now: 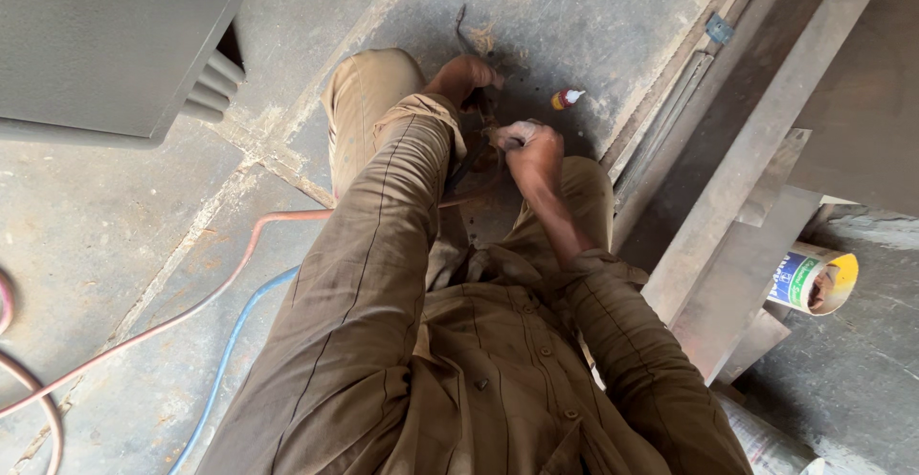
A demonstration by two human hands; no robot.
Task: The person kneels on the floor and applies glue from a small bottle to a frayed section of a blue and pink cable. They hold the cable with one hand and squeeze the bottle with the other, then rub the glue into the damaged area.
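Note:
I crouch over a concrete floor in brown work clothes. My left hand (464,77) reaches down between my knees and grips a dark metal piece (463,31) that lies on the floor. My right hand (528,147) is closed around a thin dark rod-like tool (469,161) that slants down toward my left sleeve. Both hands are close together, just apart. What lies directly under them is hidden by my arms.
A small red-and-white object (566,99) lies on the floor beside my right hand. Long steel plates (756,140) lean at right, with a tipped can (814,282) beside them. A red hose (191,307) and a blue hose (230,350) run at left. A grey metal cabinet (105,44) stands top left.

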